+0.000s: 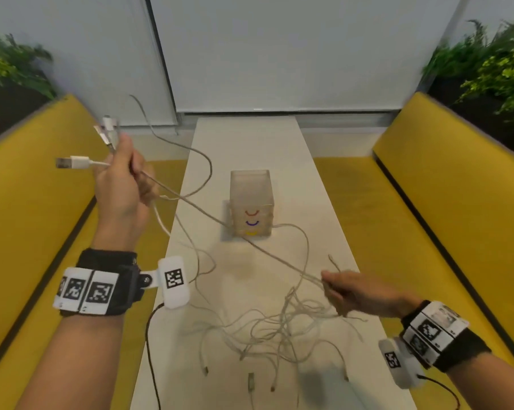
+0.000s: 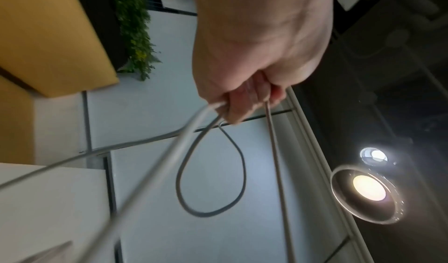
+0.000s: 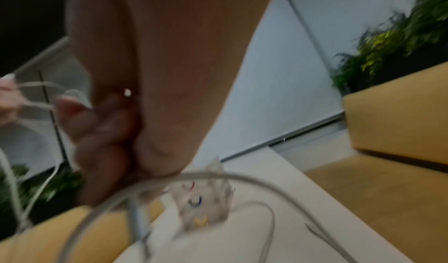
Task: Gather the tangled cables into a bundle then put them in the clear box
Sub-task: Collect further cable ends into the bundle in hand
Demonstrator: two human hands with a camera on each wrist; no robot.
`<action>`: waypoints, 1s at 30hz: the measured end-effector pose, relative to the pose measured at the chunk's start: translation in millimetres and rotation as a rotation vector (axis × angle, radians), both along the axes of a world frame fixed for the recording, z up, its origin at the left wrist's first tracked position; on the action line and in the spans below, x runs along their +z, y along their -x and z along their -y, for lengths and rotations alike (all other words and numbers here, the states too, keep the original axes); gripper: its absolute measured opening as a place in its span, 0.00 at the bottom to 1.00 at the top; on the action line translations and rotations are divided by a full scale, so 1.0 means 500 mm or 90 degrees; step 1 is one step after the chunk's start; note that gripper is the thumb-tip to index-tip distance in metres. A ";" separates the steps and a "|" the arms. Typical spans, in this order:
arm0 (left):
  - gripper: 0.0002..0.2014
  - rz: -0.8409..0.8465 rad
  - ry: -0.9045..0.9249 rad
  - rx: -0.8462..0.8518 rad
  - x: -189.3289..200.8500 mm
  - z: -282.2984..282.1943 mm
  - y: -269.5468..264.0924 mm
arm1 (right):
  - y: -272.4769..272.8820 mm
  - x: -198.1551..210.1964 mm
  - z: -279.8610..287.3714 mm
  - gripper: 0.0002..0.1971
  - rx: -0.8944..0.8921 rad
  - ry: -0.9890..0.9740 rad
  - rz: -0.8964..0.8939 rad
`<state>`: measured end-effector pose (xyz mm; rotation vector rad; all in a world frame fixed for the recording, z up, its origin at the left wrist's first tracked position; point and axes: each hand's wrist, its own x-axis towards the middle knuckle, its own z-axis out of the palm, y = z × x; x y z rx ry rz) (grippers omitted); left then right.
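Gathering step underway. Left hand (image 1: pixel 122 184) fisted round several cables (image 1: pixel 273 324), plugs sticking above fist. Right hand (image 1: pixel 353 294) pinches strands above tangle. Clear box (image 1: pixel 251 202) beyond both hands. Next, likely: draw slack into bundle.

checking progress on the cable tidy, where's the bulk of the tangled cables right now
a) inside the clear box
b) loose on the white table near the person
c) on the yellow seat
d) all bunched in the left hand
b: most of the tangled cables lie spread on the white table, in front of the clear box; the left hand grips only a few plug ends, and the right hand holds a strand.
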<state>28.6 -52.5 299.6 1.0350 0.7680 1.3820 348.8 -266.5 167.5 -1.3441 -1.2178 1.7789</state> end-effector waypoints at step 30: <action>0.34 -0.740 0.111 -0.579 -0.114 0.099 -0.007 | -0.164 -0.392 0.011 0.25 -0.235 0.265 0.880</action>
